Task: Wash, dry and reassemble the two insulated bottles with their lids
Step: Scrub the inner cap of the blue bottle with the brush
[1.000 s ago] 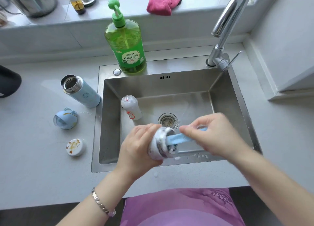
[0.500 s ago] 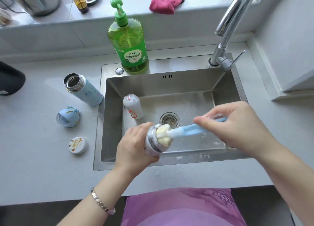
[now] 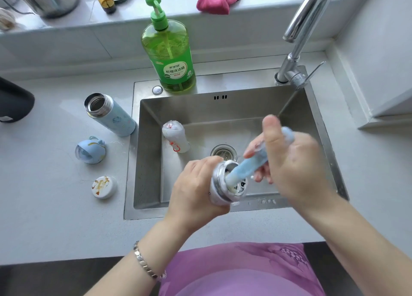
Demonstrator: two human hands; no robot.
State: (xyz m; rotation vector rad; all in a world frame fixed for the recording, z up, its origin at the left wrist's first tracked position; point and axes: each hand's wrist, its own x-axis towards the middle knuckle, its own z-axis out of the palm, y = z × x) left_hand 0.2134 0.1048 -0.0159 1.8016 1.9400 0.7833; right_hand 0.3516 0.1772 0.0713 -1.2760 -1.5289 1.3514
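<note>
Bright, even daylight falls from the sill side at the top; shadows on the counter are soft. The tap carries sharp glare. The right hand and brush are motion-blurred. Straight edges bow toward the frame's borders.

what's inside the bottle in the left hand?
A blue bottle brush, gripped by the right hand, runs into the bottle mouth, pale foam at the rim. Brush head and bottle bottom are hidden.
</note>
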